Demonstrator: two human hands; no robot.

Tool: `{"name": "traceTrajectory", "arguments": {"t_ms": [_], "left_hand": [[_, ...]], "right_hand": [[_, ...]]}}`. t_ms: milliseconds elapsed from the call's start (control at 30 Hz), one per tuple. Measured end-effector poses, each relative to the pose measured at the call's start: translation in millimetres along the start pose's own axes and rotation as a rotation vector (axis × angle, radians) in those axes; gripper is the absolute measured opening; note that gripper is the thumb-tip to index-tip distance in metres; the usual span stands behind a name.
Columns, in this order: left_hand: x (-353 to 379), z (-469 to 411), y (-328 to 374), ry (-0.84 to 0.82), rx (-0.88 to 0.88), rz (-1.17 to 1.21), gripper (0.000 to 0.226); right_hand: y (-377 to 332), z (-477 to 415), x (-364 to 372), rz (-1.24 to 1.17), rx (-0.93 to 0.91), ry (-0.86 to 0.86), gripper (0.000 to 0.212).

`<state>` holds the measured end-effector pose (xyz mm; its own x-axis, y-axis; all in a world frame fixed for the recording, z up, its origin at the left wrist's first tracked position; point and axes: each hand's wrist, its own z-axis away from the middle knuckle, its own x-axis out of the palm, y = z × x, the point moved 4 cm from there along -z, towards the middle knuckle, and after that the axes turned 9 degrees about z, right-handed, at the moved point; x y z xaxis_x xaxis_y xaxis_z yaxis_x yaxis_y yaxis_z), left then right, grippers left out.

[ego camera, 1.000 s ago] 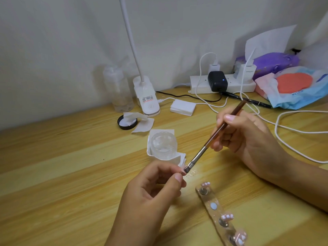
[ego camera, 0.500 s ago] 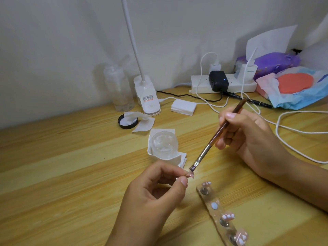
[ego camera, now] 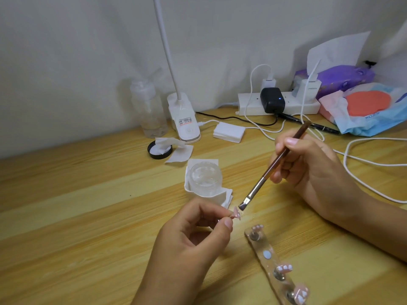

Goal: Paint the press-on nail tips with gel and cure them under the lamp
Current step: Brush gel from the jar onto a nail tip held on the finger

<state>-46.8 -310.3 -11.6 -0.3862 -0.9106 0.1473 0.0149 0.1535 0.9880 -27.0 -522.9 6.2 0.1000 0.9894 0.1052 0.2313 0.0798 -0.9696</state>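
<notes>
One nail tip (ego camera: 236,213) was pinched in left hand (ego camera: 193,245) | right hand (ego camera: 308,168) gripped brush (ego camera: 271,170) at it | three mounted tips (ego camera: 284,268) sat on holder strip (ego camera: 267,263) | curing judged pending.

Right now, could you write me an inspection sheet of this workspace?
Surface: wooden table, pale planks.
Job's things: nail tip, brush bristles beside it; gel jar on white paper; holder strip carrying three tips.
Clutter: plastic bottle, black lid, tissue packs.
Grips: left hand pinches the nail tip; right hand holds the brush.
Cables: white cables run from power strip.
Surroundings: white wall; lamp at the back.
</notes>
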Motion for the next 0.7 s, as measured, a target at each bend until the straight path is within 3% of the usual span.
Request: {"name": "traceTrajectory", "arguments": {"t_ms": [167,367,500,700], "left_hand": [[-0.1,-0.4,-0.4,-0.014,0.016,-0.003,0.023],[-1.1,-1.8,0.2,-0.021,0.043,0.06,0.021],[-4.9,-4.0,-0.2,0.055,0.07,0.072,0.022],[-2.5,-2.6,-2.2,0.027,0.006,0.072,0.018]], "right_hand": [[0.5,1.7,2.6,0.044,-0.006,-0.071,0.019],[1.3,0.1,-1.5,0.097,-0.069,0.029,0.016],[1.0,-3.5,-5.1,-0.012,-0.068,0.029,0.032],[0.3,-5.2,-1.9,-0.161,0.038,-0.023,0.032]]}}
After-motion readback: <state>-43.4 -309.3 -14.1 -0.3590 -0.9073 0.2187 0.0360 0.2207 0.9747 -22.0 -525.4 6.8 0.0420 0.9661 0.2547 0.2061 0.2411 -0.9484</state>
